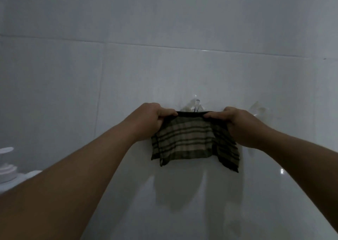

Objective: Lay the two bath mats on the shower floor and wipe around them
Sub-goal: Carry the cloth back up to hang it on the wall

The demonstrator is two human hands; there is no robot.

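Note:
A small striped cloth [190, 141], dark green and beige, hangs spread against the white tiled wall [164, 71]. My left hand [155, 117] grips its upper left corner and my right hand [236, 122] pinches its upper right edge. The cloth's dark top hem sits just below a clear wall hook [196, 105]. No bath mats or shower floor are in view.
A second clear adhesive hook [259, 110] sticks to the wall right of my right hand. White plastic bottle tops or a dispenser [7, 164] stand at the lower left edge. The room is dim.

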